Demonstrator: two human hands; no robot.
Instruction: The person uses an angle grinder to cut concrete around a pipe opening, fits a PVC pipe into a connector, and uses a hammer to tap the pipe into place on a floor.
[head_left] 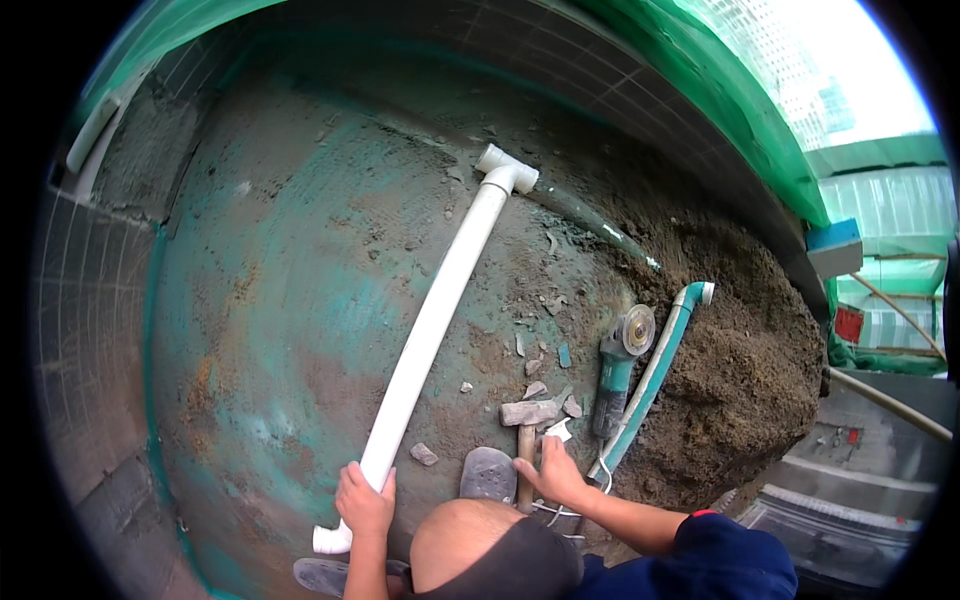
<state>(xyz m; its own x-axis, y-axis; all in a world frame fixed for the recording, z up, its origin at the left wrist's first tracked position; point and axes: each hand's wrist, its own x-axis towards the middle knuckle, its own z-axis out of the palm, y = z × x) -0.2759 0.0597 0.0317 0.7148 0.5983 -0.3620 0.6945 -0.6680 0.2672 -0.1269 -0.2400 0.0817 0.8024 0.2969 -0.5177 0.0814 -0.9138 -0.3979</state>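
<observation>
A long white plastic pipe (432, 330) slants across the floor. At its far end is a white tee fitting (508, 170), and a white elbow (333, 540) sits at its near end. My left hand (366, 497) is wrapped round the pipe just above that elbow. Beside the wooden handle of a hammer (530, 412), my right hand (556, 474) has thumb and fingers apart. The thumb reaches the handle; whether it presses on it I cannot tell. A small white piece (558, 430) lies just beyond the fingertips.
An angle grinder (614, 375) lies right of the hammer, its cord running toward me. Next to it rests a green-and-white pipe (650, 375) with an elbow. A heap of soil (745, 390) fills the right side. Rubble (424, 454) is scattered about. Green netting (720, 100) hangs behind.
</observation>
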